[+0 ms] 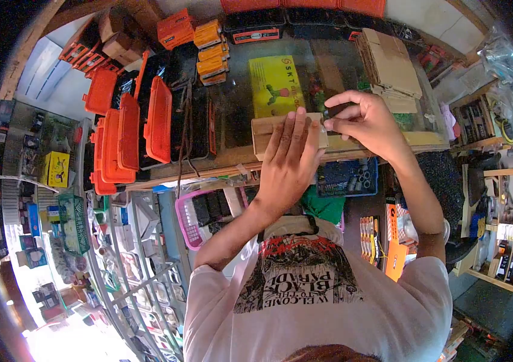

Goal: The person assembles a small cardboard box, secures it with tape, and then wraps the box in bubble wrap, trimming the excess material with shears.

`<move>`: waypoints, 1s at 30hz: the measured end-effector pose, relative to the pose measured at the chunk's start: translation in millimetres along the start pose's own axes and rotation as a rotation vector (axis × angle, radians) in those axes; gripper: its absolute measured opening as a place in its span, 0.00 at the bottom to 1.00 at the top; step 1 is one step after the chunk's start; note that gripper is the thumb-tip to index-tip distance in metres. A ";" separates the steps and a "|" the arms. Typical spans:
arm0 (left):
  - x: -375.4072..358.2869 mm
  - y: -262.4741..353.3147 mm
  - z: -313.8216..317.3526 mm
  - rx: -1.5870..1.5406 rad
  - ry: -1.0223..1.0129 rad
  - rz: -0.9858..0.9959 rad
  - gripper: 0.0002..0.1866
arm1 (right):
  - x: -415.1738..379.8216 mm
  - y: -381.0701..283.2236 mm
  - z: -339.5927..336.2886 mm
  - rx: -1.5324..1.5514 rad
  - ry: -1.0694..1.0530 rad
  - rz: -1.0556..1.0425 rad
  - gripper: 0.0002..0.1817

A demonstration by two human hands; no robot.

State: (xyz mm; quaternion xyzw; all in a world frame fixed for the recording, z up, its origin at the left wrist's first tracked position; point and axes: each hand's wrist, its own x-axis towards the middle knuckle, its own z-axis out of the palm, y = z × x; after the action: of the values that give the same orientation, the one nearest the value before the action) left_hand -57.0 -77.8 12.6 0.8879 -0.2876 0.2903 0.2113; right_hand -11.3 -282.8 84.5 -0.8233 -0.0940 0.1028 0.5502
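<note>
A small brown cardboard box (261, 134) sits at the near edge of the glass-topped counter. My left hand (289, 160) holds it, with the fingers laid straight across its top and the thumb by its near right side. At the box's right end is my right hand (370, 123), its thumb and index finger bent towards each other in a pinch. A small dark bit shows between those fingers, but I cannot tell what it is. Just behind the box lies a yellow SKT box (276, 84) with a green and red picture.
Orange-lidded cases (127, 142) crowd the counter's left. Small orange boxes (210, 51) are stacked at the back, and flattened cardboard (389, 66) lies at the back right. Below the counter edge are a pink basket (189, 220) and a blue tray (347, 181) of round parts.
</note>
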 end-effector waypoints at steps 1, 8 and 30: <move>0.1 -0.2 0.4 0.012 -0.001 0.007 0.28 | -0.1 0.2 -0.2 -0.001 0.001 0.003 0.20; -0.3 1.2 -0.1 0.012 -0.018 0.001 0.23 | 1.2 6.0 -2.8 -0.002 -0.032 0.019 0.21; 1.1 3.3 -3.6 0.052 -0.055 0.003 0.22 | -2.8 55.0 28.2 0.313 0.007 0.022 0.17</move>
State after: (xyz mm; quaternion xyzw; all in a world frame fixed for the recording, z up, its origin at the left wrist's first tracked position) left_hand -59.7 -78.7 16.7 0.9004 -0.2870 0.2734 0.1795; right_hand -19.4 -279.3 23.3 -0.7290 -0.0657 0.1194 0.6708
